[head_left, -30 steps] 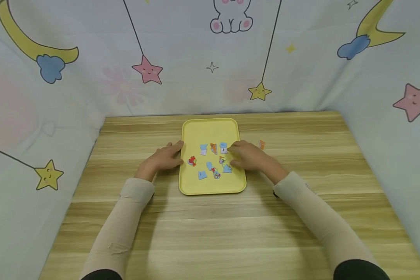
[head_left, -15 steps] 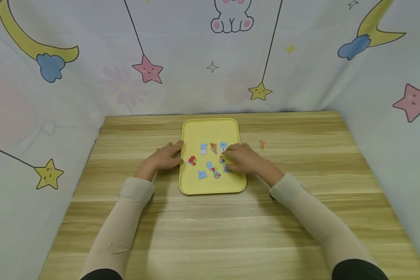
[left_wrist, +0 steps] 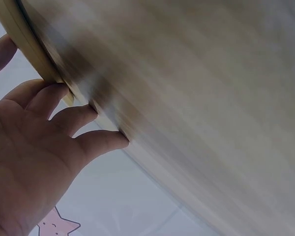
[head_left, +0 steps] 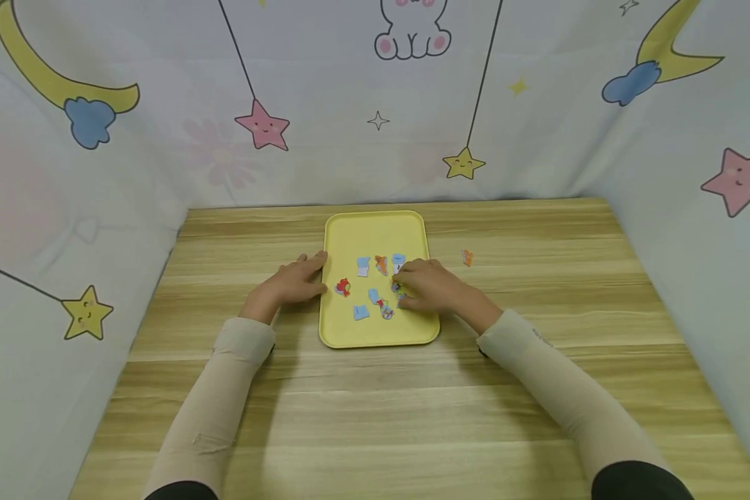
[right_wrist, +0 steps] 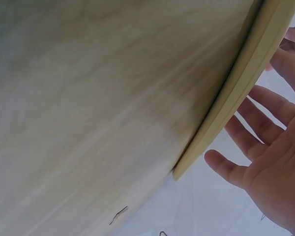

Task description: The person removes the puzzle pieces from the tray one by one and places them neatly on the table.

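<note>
Flat paper puzzle pieces lie scattered on a yellow tray (head_left: 375,229) in the head view. Among them are a red piece (head_left: 343,287) at the left, a light-blue piece (head_left: 361,312) nearer me and an orange piece (head_left: 381,264). My left hand (head_left: 290,281) touches the tray's left rim with spread fingers; the left wrist view shows its fingertips at the rim and tabletop. My right hand (head_left: 434,286) reaches over the right rim. Its fingertips are at a small multicoloured piece (head_left: 396,285), partly hidden, and its thumb covers part of a blue piece (head_left: 401,301).
One orange piece (head_left: 467,257) lies off the tray, on the wooden table (head_left: 375,417) to the right. A white cloth (head_left: 337,167) printed with stars and moons hangs behind and at both sides of the table.
My right hand has moved left over the tray and slightly nearer me, now covering more of the right-side pieces. The orange piece on the table shows fully. My left hand stays put.
</note>
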`<action>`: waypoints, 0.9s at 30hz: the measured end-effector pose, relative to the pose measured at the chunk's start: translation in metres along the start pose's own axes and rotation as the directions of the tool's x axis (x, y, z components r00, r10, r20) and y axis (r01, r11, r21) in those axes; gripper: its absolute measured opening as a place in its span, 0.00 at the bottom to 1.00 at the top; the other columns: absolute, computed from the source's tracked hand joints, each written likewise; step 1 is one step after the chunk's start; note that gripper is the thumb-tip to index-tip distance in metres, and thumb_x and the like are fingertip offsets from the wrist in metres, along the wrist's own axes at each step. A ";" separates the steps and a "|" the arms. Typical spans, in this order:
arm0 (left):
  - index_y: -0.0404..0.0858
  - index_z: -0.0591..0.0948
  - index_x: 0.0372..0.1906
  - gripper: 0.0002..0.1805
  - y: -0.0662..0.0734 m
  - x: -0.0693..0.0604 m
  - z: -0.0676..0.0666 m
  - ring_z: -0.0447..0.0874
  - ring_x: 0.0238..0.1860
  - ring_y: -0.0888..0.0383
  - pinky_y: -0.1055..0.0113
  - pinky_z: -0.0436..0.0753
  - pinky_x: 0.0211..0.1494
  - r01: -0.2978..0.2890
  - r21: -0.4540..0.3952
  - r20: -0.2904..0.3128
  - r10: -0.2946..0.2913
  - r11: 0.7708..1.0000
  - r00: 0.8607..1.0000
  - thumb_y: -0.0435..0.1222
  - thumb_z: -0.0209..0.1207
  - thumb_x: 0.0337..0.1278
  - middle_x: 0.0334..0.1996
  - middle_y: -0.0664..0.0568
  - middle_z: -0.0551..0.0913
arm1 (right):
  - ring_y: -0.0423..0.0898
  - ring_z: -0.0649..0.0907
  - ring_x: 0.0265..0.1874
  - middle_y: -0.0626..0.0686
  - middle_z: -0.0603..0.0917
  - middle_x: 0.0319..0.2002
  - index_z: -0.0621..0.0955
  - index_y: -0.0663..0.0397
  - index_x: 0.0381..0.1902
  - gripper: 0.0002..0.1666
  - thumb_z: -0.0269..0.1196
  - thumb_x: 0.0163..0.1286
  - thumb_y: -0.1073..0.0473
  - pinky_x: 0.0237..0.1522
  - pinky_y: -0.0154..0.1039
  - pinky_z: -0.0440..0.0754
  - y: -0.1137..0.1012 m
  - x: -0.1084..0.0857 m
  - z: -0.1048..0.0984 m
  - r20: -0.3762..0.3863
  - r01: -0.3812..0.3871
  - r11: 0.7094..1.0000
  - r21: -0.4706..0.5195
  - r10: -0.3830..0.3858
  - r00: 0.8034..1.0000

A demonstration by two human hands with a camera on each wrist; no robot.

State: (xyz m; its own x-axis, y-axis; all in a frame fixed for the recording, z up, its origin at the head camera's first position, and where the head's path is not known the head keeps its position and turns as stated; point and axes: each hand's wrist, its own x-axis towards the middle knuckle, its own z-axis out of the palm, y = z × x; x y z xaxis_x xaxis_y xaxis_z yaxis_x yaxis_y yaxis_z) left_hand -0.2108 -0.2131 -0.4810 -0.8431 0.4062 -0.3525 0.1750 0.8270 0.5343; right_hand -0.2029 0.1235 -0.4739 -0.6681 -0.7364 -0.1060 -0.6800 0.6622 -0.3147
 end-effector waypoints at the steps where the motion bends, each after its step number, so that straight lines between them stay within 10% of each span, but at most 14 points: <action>1: 0.37 0.49 0.86 0.45 0.000 0.000 0.000 0.37 0.84 0.32 0.25 0.36 0.77 0.000 0.000 0.001 0.000 1.000 1.000 0.44 0.56 0.75 0.85 0.42 0.47 | 0.57 0.78 0.65 0.57 0.83 0.62 0.83 0.58 0.64 0.29 0.72 0.71 0.49 0.64 0.61 0.74 0.000 0.000 0.000 0.002 0.000 1.000 0.002 0.000 1.000; 27: 0.36 0.48 0.86 0.45 0.001 0.000 -0.001 0.37 0.84 0.33 0.26 0.36 0.78 0.003 0.000 0.006 -0.003 1.000 1.000 0.44 0.56 0.75 0.85 0.41 0.48 | 0.55 0.80 0.59 0.57 0.83 0.57 0.84 0.59 0.63 0.27 0.71 0.68 0.54 0.60 0.56 0.78 -0.002 0.007 0.004 0.029 0.029 0.999 -0.040 -0.027 0.999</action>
State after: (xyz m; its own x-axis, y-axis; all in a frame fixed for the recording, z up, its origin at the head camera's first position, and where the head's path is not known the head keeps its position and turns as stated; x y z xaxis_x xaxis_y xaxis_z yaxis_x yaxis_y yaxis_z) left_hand -0.2107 -0.2123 -0.4798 -0.8404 0.4058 -0.3593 0.1720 0.8283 0.5333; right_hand -0.2052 0.1164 -0.4781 -0.6402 -0.7580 -0.1247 -0.7105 0.6460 -0.2792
